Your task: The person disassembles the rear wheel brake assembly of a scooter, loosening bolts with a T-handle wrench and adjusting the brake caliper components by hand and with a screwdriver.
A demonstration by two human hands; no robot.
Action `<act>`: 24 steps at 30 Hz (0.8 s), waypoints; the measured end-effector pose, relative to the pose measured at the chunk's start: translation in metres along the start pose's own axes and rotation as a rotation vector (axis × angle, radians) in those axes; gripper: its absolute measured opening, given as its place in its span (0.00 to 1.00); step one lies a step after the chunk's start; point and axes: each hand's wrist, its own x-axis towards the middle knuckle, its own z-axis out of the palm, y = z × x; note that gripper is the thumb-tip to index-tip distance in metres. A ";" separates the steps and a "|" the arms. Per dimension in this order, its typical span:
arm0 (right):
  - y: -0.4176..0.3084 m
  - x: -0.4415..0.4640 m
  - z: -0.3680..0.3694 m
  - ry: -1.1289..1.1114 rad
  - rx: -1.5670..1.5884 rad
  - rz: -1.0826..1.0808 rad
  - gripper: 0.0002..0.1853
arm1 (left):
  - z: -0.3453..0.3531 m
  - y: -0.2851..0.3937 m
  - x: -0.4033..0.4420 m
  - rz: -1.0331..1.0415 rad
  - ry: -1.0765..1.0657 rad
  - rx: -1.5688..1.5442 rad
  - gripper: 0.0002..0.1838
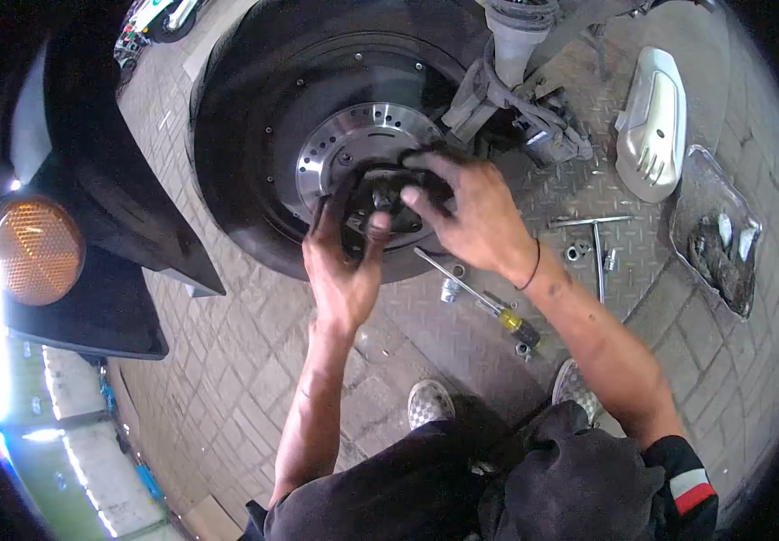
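Both hands are around a dark, greasy part (380, 194) in front of the wheel's hub. My left hand (343, 261) has its blackened fingers wrapped round the part's left side, with the thumb at its lower edge. My right hand (466, 203) grips the right side, its fingers over the top and its thumb towards the middle. Behind the part is a silver brake disc (317, 153) with drilled holes, set in a large black wheel (245, 117). The hands hide much of the part, and whether it touches the hub cannot be made out.
A yellow-handled screwdriver (511, 320), a T-handle wrench (599, 257) and sockets (450, 287) lie below and right of the hands. Farther right are a silver cover (655, 126) and a tray (755, 225) holding dirty items. A black panel with an orange reflector (38, 251) stands left.
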 end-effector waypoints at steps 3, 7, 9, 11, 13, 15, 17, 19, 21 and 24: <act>0.009 0.010 -0.001 0.025 -0.059 -0.035 0.18 | -0.003 -0.008 0.011 -0.179 -0.129 -0.340 0.24; 0.015 0.011 0.010 0.051 -0.044 -0.027 0.14 | -0.018 -0.019 0.016 -0.307 -0.273 -0.460 0.14; 0.012 0.014 0.009 0.054 -0.050 -0.039 0.13 | -0.015 -0.017 0.019 -0.204 -0.210 -0.348 0.15; 0.008 0.021 0.007 -0.015 0.056 -0.035 0.11 | -0.010 -0.017 0.021 -0.104 -0.151 -0.229 0.15; 0.001 0.028 0.010 -0.010 0.031 -0.026 0.10 | -0.003 -0.016 0.019 -0.092 -0.049 -0.215 0.13; 0.000 0.029 0.014 -0.005 0.005 -0.021 0.09 | 0.000 -0.018 0.018 -0.139 -0.047 -0.206 0.12; 0.002 0.028 0.017 0.030 0.024 -0.018 0.09 | 0.002 -0.017 0.018 -0.183 -0.036 -0.201 0.12; -0.004 0.025 0.014 0.005 0.013 0.004 0.09 | 0.003 -0.015 0.019 -0.122 -0.006 -0.189 0.11; -0.006 0.024 0.012 -0.017 -0.002 0.029 0.09 | 0.004 -0.015 0.021 -0.094 0.013 -0.146 0.10; -0.003 0.027 0.011 -0.033 -0.069 0.005 0.10 | 0.007 -0.013 0.020 -0.096 0.033 -0.061 0.09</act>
